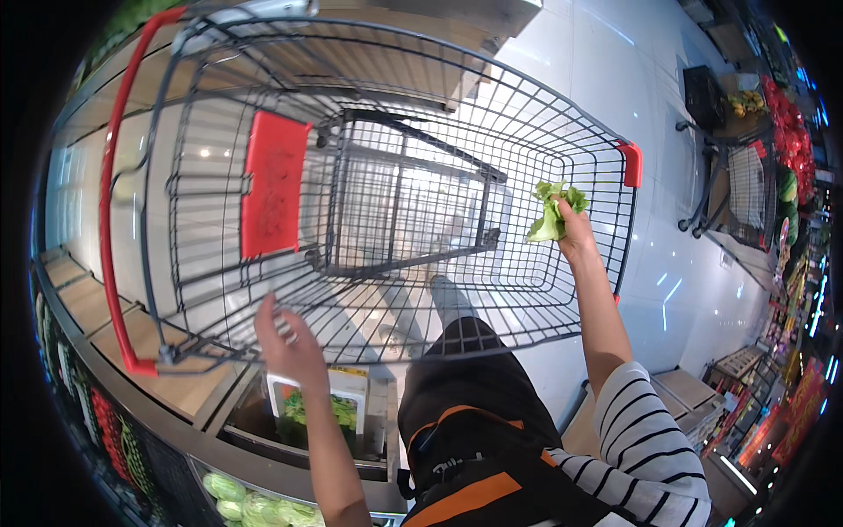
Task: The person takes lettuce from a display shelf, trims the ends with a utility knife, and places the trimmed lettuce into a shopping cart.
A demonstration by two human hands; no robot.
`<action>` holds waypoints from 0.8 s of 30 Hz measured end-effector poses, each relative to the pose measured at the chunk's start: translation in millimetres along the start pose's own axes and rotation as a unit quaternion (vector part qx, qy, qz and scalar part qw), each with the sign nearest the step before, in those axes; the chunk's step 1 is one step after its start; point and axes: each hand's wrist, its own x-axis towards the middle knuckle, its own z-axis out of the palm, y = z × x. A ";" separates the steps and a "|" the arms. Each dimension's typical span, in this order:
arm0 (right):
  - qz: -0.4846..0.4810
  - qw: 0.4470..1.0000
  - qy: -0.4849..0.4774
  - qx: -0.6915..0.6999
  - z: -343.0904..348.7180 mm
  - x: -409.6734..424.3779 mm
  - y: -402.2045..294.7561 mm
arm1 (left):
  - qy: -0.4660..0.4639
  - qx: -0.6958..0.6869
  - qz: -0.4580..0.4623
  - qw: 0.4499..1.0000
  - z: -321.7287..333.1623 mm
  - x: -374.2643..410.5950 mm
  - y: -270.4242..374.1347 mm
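My right hand (577,227) grips a small bunch of green lettuce leaves (548,221) over the far right end of a wire shopping cart (596,128). Its basket spans the view before me, with a red child-seat flap (275,184) and a red handle (108,191) to the left. Slightly blurred, my left hand (293,339) is over the cart's near side rim, fingers apart and nothing in it. Whether it touches the wires I cannot tell.
Below my left forearm, a white box (361,405) holds leafy greens. Cabbages (253,504) and other vegetables fill the display at lower left. A wooden stand (369,59) is beyond the cart. Another cart (747,178), watermelons (788,184) and red bags (787,128) are at right.
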 end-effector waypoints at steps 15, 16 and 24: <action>-0.008 0.858 -0.469 -0.212 221.8 -398.7 227.9 | -0.110 -0.198 -0.178 0.957 -189.0 -292.4 -174.8; -0.048 0.799 -0.510 -0.314 226.7 -415.6 283.3 | -0.101 -0.182 -0.231 0.950 -202.7 -331.1 -196.1; -0.121 0.386 -0.770 -0.494 150.1 -500.3 525.4 | 0.141 -0.164 -0.483 0.849 -276.1 -477.2 -257.3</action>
